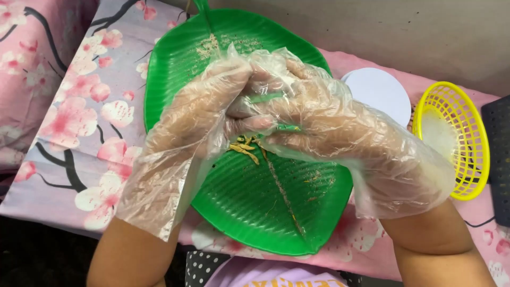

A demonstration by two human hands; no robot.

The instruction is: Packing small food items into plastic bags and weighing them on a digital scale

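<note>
Both of my hands wear loose clear plastic gloves and meet over a green leaf-shaped plastic tray [244, 207]. My left hand [196, 117] and my right hand [324, 122] are pressed together, fingers closed around something small and green [287, 127] that is mostly hidden between them. Just below my fingers, a small heap of yellowish shreds [245, 148] lies on the tray. Pale crumbs [208, 48] are scattered near the tray's far end.
The tray rests on a cloth with pink blossoms [79, 117]. A white round lid [380, 90] and a yellow plastic basket [457, 138] stand to the right, with a dark grid-patterned object [499, 154] at the right edge.
</note>
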